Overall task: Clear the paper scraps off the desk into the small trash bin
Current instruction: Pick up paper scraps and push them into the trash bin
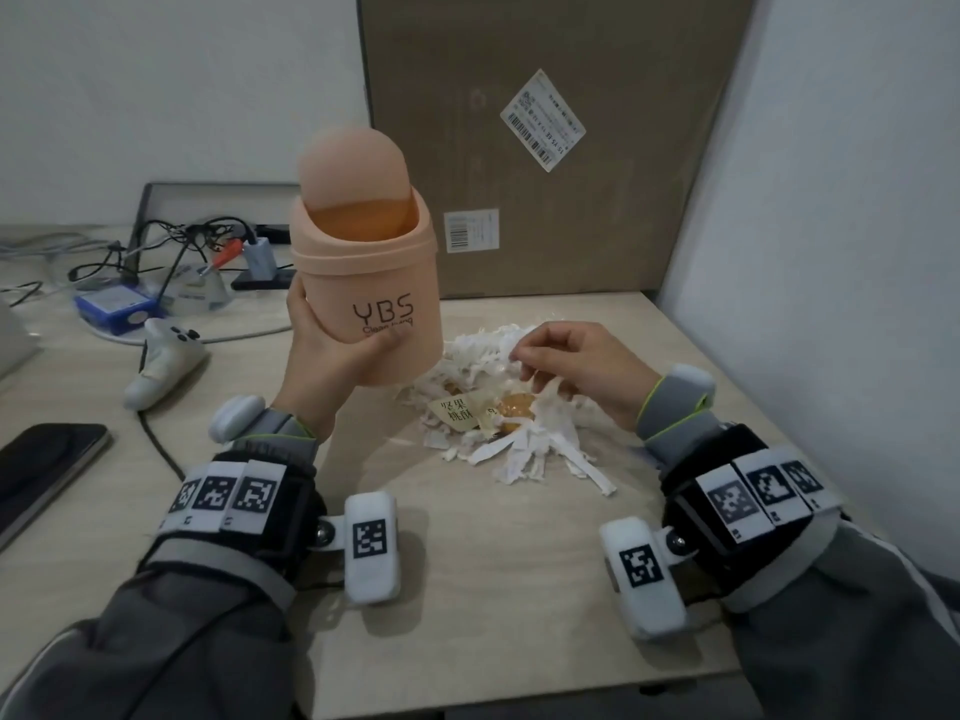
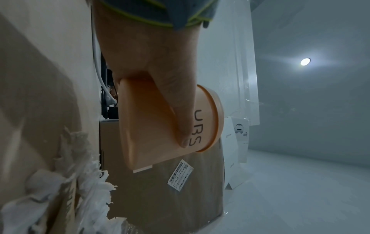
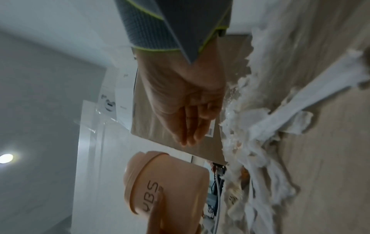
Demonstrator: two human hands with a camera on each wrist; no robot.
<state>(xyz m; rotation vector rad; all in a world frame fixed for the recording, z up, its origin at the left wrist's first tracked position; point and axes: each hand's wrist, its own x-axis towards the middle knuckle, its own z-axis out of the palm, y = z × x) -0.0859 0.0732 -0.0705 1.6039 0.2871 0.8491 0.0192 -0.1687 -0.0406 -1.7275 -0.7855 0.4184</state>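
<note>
My left hand [image 1: 332,350] grips the small peach trash bin [image 1: 374,283] round its lower body and holds it tilted above the desk. Its swing lid [image 1: 353,168] stands tipped up, leaving the mouth open. In the left wrist view my thumb [image 2: 178,114] lies across the bin [image 2: 148,129]. A pile of white paper scraps [image 1: 519,444] with a yellow snack wrapper [image 1: 457,413] lies on the desk right of the bin. My right hand [image 1: 550,366] hovers over the pile, fingertips touching the scraps. The right wrist view shows its fingers [image 3: 188,126] straight and empty beside the scraps [image 3: 260,142].
A tall cardboard box [image 1: 545,148] leans against the wall behind the pile. Left of the bin lie a white game controller [image 1: 166,366], a dark phone [image 1: 47,459] and tangled cables with a blue box [image 1: 114,304]. A white wall bounds the desk [image 1: 467,589] on the right.
</note>
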